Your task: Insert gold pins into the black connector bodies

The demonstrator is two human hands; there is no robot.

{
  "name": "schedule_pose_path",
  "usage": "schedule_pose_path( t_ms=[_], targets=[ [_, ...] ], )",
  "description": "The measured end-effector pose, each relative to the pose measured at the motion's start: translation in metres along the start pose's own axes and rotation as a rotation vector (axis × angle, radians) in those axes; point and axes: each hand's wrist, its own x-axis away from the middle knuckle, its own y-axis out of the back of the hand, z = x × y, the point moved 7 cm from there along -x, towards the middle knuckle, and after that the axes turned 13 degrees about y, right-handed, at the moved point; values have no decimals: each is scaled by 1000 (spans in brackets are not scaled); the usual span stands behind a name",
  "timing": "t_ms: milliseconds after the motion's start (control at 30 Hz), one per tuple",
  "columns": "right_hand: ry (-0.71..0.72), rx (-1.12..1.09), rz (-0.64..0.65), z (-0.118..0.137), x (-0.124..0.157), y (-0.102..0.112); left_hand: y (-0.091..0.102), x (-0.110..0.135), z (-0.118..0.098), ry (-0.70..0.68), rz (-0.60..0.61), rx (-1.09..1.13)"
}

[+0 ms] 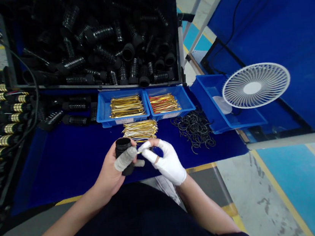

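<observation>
My left hand (109,170), its thumb wrapped in a grey finger cover, is closed round a black ribbed cylinder (122,143) held upright with its open end up. My right hand (166,162) wears a white glove with bare fingertips. Its thumb and index finger pinch a thin pale strip (140,152) beside the cylinder, near my left thumb tip. Much of the strip is hidden by the fingers. Just beyond both hands, a loose pile of gold-coloured strips (140,129) lies on the blue tabletop (64,156).
Behind the pile stand a blue bin of gold strips (126,107) and another with red-and-gold strips (164,104). A heap of black rings (194,127) lies to the right, near a white fan (256,85). A large crate (98,85) holds black cylinders. Finished-looking banded cylinders (6,129) fill the left.
</observation>
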Motion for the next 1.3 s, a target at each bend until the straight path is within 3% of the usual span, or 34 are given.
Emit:
schedule_pose_path(
  t_ms=[100,167,233,300,367,467,600,700,767,867,933,1067,1233,1300],
  targets=[
    [-43,-57,-211,-7,-2,28,3,-1,0,156,13,141],
    [-23,-22,-259,-5,-5,40,3,-2,7,277,50,200],
    [100,71,-104,8,-12,36,4,-2,17,352,70,197],
    [295,111,178,28,-15,15,5,-2,32,417,90,138],
    [469,95,374,45,-10,-4,3,1,50,538,167,67],
    [588,117,365,55,-5,-12,0,9,66,676,268,67],
    [530,184,140,42,1,-4,-1,8,50,476,234,193],
    [451,313,-24,31,8,5,-6,4,40,358,227,154],
    [476,439,-8,34,12,4,-9,1,40,354,222,118],
    [517,568,143,40,14,-4,-10,-2,38,345,187,50],
    [436,536,155,38,11,1,-8,-2,34,309,146,10],
    [231,453,60,24,4,14,-5,-1,30,243,118,11],
    [162,401,87,13,9,6,-2,-4,31,174,123,-278],
    [208,372,146,15,12,3,-2,-4,29,140,149,-336]
  ],
)
